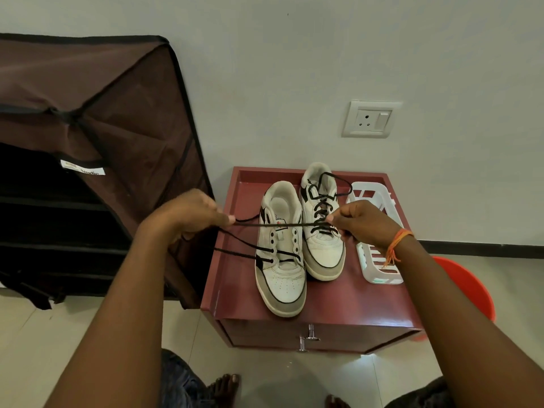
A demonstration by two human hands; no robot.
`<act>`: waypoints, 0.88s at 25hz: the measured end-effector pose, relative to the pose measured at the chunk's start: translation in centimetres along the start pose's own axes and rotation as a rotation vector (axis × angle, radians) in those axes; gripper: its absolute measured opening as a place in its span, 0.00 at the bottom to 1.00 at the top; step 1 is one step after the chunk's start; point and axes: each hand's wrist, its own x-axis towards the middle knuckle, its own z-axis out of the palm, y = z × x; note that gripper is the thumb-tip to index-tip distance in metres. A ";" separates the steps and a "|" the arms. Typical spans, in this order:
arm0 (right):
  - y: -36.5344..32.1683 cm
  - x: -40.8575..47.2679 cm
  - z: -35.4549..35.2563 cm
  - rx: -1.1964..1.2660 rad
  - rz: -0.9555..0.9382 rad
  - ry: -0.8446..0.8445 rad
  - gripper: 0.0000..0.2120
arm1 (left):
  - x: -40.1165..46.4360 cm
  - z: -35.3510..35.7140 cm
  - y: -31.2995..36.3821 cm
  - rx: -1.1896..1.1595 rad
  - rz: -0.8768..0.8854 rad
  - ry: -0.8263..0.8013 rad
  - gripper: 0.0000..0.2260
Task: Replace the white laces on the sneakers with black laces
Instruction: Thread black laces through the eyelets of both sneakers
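Seen from above: 2 white sneakers side by side on a low maroon cabinet (350,301), toes toward the viewer, sides touching. Near sneaker (281,254) toward the cabinet's left edge, toe close to the front edge; eyelets mostly bare, black lace (276,224) threaded only through the lowest pair. Far sneaker (322,225) further back, heel near the raised back rim, fully laced in black with loose loops lying at its collar.

Left hand (191,214) hovering off the cabinet's left edge, fingers curled, thumb and fingertips pinching the lace. Right hand (362,222) over the far sneaker and the basket's left rim, fingers clenched, pinching the lace at its other end. Lace stretched taut and level between both hands, crossing above both sneakers; 2 slack strands running down from the left hand to the near sneaker's lowest eyelets.

White plastic basket (379,269) just right of the far sneaker, along the cabinet's right side. Bare maroon surface in front of the basket and the far sneaker. Brown fabric shoe rack (97,142) close to the cabinet's left side, leaving a narrow gap. Orange bucket (468,287) on the floor behind the cabinet's right corner. Wall socket (369,119) above. Pale floor tiles open in front.
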 end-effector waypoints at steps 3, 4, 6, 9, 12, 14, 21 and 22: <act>0.4 -0.1 0.1 -0.058 0.038 0.041 0.11 | 0.4 1.2 0.0 0.208 -0.099 -0.143 0.15; 0.1 -0.2 0.3 -0.060 0.013 0.046 0.10 | 0.6 1.9 0.2 0.254 -0.080 -0.116 0.14; -1.0 -0.6 1.0 -0.040 -0.068 -0.002 0.08 | 1.1 3.2 0.8 0.359 0.063 0.065 0.11; -3.1 -1.4 2.6 0.067 -0.166 -0.174 0.07 | 0.8 6.1 3.5 -0.030 0.316 0.044 0.09; -3.9 -1.5 3.3 0.138 -0.225 -0.230 0.08 | 0.7 8.9 5.2 -0.473 0.323 -0.313 0.12; -3.5 -1.2 3.2 0.171 -0.212 -0.206 0.09 | 1.1 9.6 5.2 -0.511 0.284 -0.338 0.10; -3.3 -1.2 3.9 0.272 -0.088 -0.084 0.07 | 1.5 8.7 4.7 -0.448 0.191 -0.226 0.08; -3.3 -1.2 4.0 0.266 -0.066 -0.053 0.07 | 1.6 8.5 4.6 -0.463 0.185 -0.210 0.08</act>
